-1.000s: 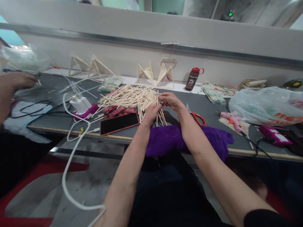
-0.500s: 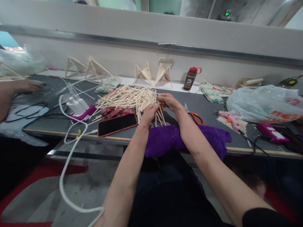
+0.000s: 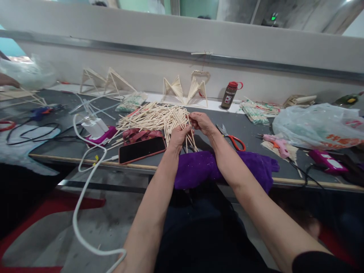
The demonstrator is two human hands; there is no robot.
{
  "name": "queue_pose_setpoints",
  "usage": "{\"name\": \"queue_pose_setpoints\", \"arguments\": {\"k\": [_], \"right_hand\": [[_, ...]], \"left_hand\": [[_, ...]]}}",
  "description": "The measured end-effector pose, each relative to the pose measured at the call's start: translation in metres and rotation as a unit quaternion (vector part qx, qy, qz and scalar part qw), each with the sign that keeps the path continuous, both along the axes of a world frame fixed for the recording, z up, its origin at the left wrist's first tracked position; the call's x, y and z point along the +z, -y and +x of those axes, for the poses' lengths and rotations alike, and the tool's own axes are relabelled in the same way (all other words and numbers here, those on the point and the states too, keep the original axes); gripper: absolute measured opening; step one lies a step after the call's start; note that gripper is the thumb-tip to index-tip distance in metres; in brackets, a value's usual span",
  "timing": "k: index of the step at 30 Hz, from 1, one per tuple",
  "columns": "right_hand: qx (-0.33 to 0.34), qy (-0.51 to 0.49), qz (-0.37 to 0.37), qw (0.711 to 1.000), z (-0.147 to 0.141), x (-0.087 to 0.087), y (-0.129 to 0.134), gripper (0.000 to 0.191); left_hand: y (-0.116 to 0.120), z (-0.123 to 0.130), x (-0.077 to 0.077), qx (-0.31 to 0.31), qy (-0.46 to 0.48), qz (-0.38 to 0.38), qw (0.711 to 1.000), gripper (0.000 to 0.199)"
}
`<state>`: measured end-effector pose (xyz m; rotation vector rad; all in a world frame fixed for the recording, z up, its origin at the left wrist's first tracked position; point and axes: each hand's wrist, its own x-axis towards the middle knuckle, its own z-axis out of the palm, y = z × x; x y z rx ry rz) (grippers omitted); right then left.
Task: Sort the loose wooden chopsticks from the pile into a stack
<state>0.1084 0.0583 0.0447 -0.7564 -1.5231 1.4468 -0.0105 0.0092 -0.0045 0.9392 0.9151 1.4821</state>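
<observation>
My left hand (image 3: 179,136) is closed, fingers and thumb pinching a small fan of thin wooden sticks (image 3: 190,143) whose lower ends point down toward the table edge. Close beside it, my right hand (image 3: 200,122) has its fingertips pressed together on the upper part of the same sticks; the exact contact is partly hidden. Just behind both hands spreads a loose pile of wooden sticks (image 3: 150,116). A purple cloth (image 3: 196,168) lies under my forearms at the table's edge. Scissors with orange handles (image 3: 236,142) rest to the right of my right hand.
Left of my hands are a phone (image 3: 142,150), a red lanyard (image 3: 139,135) and a white cable (image 3: 78,204). Stick frames (image 3: 173,89) and a bottle (image 3: 229,95) stand by the wall. Rightward lie a pink glue gun (image 3: 280,146) and a plastic bag (image 3: 315,125). Another person's hand (image 3: 8,80) is far left.
The other person's hand at the left has drawn back toward the far corner, leaving a blue glue gun in view. My hands stay nearly in place, with the held sticks slightly shifted.
</observation>
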Motion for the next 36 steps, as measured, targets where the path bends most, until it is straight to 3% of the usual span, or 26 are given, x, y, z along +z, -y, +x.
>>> {"name": "queue_pose_setpoints", "arguments": {"k": [4,14,22,26,36], "right_hand": [[-0.025,-0.009,0.014,1.0,-0.0004,-0.0014,-0.0027,0.022],[-0.101,0.095,0.123,0.983,-0.0081,-0.006,-0.0083,0.015],[-0.004,0.001,0.037,0.999,-0.0079,-0.0083,-0.0034,0.022],[0.002,-0.007,0.015,1.0,-0.0041,-0.0081,-0.0032,0.022],[-0.05,0.12,0.141,0.981,-0.0024,-0.0034,-0.0026,0.018]], "left_hand": [[0.0003,0.0003,0.0005,-0.002,-0.005,0.011,1.0,0.034],[-0.0022,0.0015,-0.0034,0.007,0.008,0.045,0.999,0.032],[0.0024,0.0,0.0014,-0.031,-0.001,0.03,0.999,0.035],[0.0038,-0.0002,0.0021,-0.02,-0.014,0.018,1.0,0.035],[0.0008,0.0006,-0.0016,0.008,-0.035,0.04,0.999,0.028]]}}
